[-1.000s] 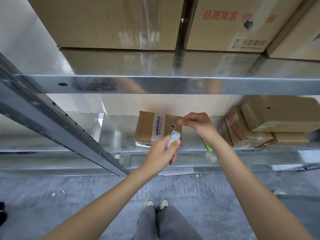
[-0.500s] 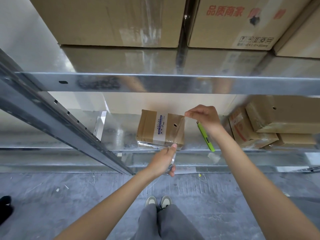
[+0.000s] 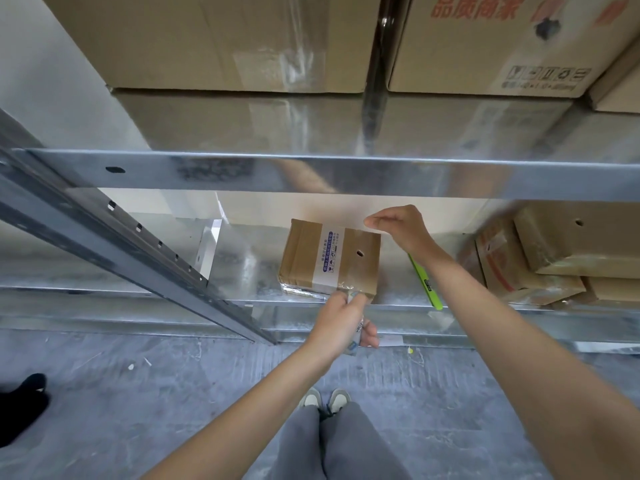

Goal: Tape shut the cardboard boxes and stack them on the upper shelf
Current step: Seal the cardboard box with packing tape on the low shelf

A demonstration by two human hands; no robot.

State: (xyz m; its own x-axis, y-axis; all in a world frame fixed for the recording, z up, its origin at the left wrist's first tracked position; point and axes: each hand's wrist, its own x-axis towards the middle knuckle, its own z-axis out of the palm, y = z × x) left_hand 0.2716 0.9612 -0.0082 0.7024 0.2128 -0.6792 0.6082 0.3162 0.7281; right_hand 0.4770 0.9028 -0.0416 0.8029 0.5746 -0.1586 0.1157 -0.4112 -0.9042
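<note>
Cardboard box [image 3: 329, 259], the small one with the white label strip, lies on the lower shelf [image 3: 242, 271] near its front edge, and I read the step in hand as taping: a clear strip runs over its top from the far edge to the near one. My right hand [image 3: 398, 225] is curled at the far top edge, fingertips pinched together, seemingly holding down the tape's free end, though I cannot see the tape itself between the fingers. My left hand [image 3: 343, 318] grips the tape roll [image 3: 356, 336] just below the box's near edge, fingers wrapped round it, with the film stretched taut up to the cardboard. A green cutter [image 3: 426, 285] lies on the shelf just beside my right forearm. More small boxes [image 3: 554, 258] sit piled to the right, and large cartons [image 3: 221, 39] occupy the upper shelf [image 3: 311, 168].

Next, I judge, the strip must be pressed over the front face and severed, which calls for the cutter or a sharp tear while the far end stays pinned. Stacking is not yet begun.
</note>
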